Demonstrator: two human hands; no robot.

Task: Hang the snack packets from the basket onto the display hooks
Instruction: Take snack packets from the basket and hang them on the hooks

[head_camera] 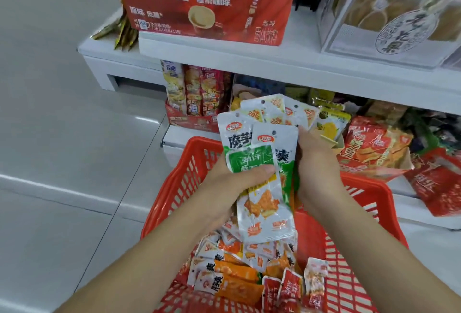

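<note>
Two bare forearms reach in from the bottom edge, meeting above a red plastic basket that sits on the pale tiled floor in front of a white shelf unit. Loose snack packets lie heaped in the basket's lower left part, orange, white and red ones mixed; well over a dozen, too jumbled to count exactly.

Both hands hold one bunch of packets upright over the basket, between the palms. The left hand is closed on the bunch from the left, its thumb pressed across a small green packet at the front. The right hand is curled around the bunch's right edge, fingertips at the top corner of a white and green packet. Behind these, about four more white packets fan out at the top, each with a small hang hole. One white packet with an orange picture hangs down below the left thumb.

On the top shelf stands one large red coffee carton, with one clear box of biscuits to its right. The lower shelf holds more bagged snacks.
</note>
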